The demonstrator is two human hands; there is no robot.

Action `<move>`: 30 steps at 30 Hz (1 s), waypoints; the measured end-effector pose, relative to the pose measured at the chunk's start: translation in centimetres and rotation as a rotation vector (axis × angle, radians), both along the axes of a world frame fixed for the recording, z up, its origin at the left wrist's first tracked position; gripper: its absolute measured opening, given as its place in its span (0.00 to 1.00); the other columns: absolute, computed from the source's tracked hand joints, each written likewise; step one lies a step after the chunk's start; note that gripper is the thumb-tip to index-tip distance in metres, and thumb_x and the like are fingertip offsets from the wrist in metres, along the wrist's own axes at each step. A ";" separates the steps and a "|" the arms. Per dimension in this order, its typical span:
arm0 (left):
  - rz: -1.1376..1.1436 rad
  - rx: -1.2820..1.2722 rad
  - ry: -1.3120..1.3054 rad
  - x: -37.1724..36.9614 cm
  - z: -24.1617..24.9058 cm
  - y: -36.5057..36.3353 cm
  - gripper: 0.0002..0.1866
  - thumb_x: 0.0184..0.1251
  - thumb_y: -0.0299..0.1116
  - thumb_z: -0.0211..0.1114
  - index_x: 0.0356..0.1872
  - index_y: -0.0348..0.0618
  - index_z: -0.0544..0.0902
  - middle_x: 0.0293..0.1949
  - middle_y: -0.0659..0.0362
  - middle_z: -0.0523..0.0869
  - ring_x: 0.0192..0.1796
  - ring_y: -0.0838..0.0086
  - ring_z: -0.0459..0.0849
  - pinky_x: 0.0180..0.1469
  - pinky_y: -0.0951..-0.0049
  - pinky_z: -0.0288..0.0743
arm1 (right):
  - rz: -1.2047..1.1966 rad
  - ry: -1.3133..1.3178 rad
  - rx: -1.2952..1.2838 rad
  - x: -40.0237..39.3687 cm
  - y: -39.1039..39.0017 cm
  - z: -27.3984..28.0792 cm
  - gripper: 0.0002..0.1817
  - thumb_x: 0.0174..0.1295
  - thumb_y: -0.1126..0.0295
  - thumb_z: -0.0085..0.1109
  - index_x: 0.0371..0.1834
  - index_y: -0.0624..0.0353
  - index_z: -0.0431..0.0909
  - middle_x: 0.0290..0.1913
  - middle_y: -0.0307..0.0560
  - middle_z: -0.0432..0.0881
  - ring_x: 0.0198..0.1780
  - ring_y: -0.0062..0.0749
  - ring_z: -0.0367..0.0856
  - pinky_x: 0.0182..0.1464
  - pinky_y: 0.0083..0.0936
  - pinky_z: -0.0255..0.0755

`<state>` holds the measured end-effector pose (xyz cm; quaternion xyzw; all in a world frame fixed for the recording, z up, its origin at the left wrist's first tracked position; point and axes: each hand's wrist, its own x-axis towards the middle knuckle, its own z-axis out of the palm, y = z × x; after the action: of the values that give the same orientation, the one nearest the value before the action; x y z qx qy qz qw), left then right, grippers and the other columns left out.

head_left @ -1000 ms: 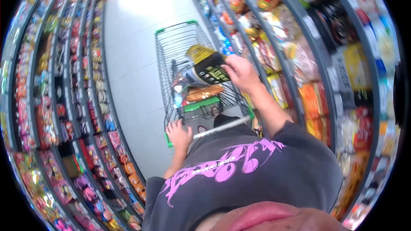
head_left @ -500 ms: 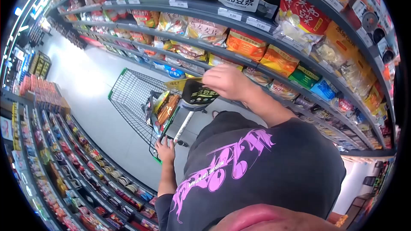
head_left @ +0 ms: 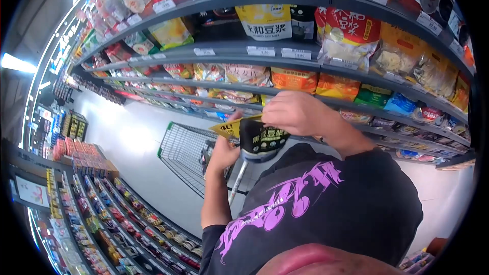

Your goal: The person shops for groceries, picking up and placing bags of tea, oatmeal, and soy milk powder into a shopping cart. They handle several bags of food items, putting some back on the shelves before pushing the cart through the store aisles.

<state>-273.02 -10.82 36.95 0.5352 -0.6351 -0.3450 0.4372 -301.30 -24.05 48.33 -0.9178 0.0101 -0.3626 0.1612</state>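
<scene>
My right hand (head_left: 294, 114) is closed on the top edge of a black bag of soy milk powder (head_left: 262, 140), which hangs upright in front of my shirt. A yellow flap (head_left: 226, 128) printed with large black figures sticks out from the bag's left side. My left hand (head_left: 223, 148) is at that flap, with its fingers partly behind it and apparently gripping it. Below and to the left stands a wire shopping cart (head_left: 178, 145); my arm and the bag hide part of its contents and handle.
Shelves of bagged foods (head_left: 293, 79) curve along the far side and right. Another shelf row (head_left: 130, 211) lines the lower left. Stacked pink packages (head_left: 76, 150) stand beyond the cart, across the pale floor (head_left: 132, 127).
My left hand has left the cart handle and risen to the bag's yellow flap. The bag and my right hand appear farther right, and the view has tilted upward.
</scene>
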 end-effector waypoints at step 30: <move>0.042 -0.487 0.148 6.4 8.8 -27.5 0.21 0.73 0.13 0.68 0.65 0.34 0.86 0.67 0.49 0.89 0.69 0.67 0.86 0.71 0.67 0.79 | -1.122 -0.613 -0.586 -3.9 -11.3 2.0 0.13 0.55 0.82 0.78 0.41 0.58 0.86 0.54 0.44 0.93 0.48 0.44 0.84 0.55 0.36 0.74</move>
<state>-266.66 -38.29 45.77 0.4007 -0.6545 -0.2107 0.6055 -305.24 -35.37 50.30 -0.6361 0.3380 -0.6213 -0.3084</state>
